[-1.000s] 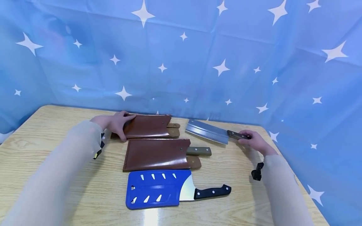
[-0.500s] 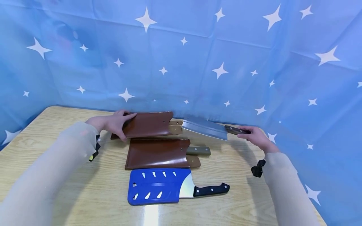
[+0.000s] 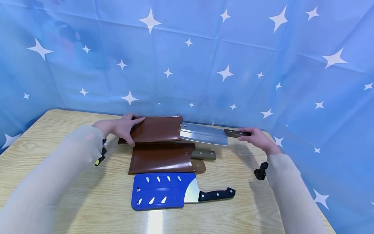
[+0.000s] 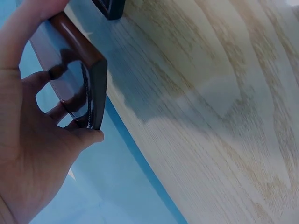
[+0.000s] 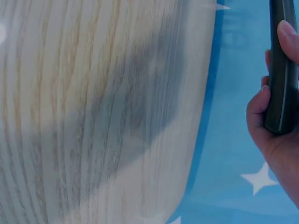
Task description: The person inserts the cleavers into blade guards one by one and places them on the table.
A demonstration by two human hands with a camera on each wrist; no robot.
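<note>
In the head view, my left hand (image 3: 124, 128) grips the closed end of a brown leather knife sheath (image 3: 159, 129) at the back of the table. The left wrist view shows fingers and thumb around the sheath's end (image 4: 79, 79). My right hand (image 3: 257, 139) holds a cleaver (image 3: 204, 133) by its dark riveted handle. Its bare blade points left, with the front end at the sheath's mouth; whether the tip is inside I cannot tell. The blade hides the sheath's tan flap and strap. In the right wrist view, the handle (image 5: 282, 70) lies between thumb and fingers.
In front of the held sheath lies a second brown sheath (image 3: 162, 158) with an olive-handled knife (image 3: 204, 154) in it. Nearer still is a black-handled cleaver (image 3: 217, 194) in a blue plastic cover (image 3: 163, 190). A blue starry cloth (image 3: 181, 81) hangs behind the wooden table (image 3: 233, 217).
The cleaver has been lifted and moved left, bringing its blade from a gap right of the sheath to the sheath's mouth. My left hand has raised the sheath's mouth end slightly.
</note>
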